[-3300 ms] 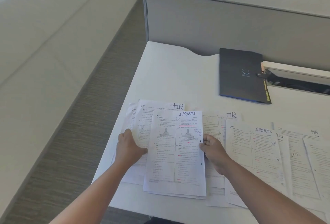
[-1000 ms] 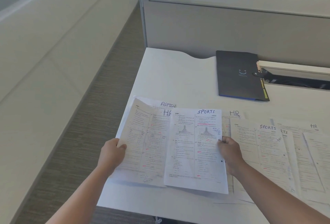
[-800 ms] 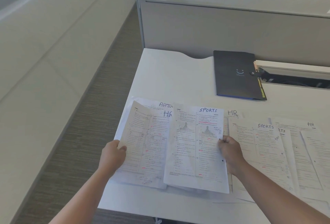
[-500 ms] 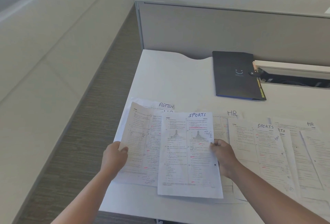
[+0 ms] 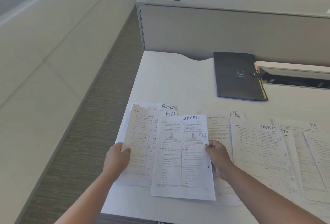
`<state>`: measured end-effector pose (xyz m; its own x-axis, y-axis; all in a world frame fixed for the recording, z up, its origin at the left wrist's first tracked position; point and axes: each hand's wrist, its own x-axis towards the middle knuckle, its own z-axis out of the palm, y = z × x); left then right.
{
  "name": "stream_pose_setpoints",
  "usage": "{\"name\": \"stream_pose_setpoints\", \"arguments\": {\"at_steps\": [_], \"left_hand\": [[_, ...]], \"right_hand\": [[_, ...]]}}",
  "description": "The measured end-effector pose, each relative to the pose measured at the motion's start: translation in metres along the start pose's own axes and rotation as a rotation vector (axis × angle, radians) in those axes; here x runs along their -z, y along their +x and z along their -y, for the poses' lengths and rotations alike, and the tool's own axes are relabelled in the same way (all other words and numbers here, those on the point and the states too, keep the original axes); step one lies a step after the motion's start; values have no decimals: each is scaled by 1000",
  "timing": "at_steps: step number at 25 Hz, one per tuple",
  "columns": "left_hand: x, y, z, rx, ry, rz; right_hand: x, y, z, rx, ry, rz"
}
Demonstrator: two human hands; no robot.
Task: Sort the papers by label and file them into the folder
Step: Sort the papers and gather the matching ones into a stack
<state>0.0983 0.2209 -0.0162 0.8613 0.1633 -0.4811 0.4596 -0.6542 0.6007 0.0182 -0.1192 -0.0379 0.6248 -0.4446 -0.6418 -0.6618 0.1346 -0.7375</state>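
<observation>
Both hands [image 5: 117,159] on labelled papers [image 5: 182,156]

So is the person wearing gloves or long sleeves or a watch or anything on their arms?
No. Both arms are bare as far up as the picture shows, with no sleeves in view. The left hand and the right hand have no gloves on. No watch, bracelet or ring shows on either wrist or on the fingers that can be seen.

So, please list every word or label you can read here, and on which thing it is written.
"SPORTS": sheet held by right hand
"HR": sheet held by left hand
"ADMIN": sheet below it
"HR": middle sheet
"SPORTS": next sheet rightwards
"HR": far-right sheet
Partly covered "...RTS"
Printed text, folder logo: unreadable.
</observation>
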Motion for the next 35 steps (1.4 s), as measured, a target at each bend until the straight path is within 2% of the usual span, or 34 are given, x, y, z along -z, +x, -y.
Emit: {"name": "stream_pose_setpoints", "arguments": {"at_steps": [6, 10, 14, 16, 24, 35], "left_hand": [[10, 9, 1, 15, -68, -19], [9, 10, 8, -11, 3, 2], [5, 10, 8, -48, 186, -163], [7, 13, 8, -27, 232, -190], [9, 11, 6, -15, 34, -165], [0, 6, 6, 21, -15, -165]], "right_hand": [[5, 2, 4, 2, -37, -45], [16, 2, 9, 9, -70, -99], [17, 1, 10, 11, -76, -106], [15, 1, 10, 27, -79, -112], [6, -6, 17, 54, -51, -81], [-10, -18, 26, 8, 9, -12]]}}
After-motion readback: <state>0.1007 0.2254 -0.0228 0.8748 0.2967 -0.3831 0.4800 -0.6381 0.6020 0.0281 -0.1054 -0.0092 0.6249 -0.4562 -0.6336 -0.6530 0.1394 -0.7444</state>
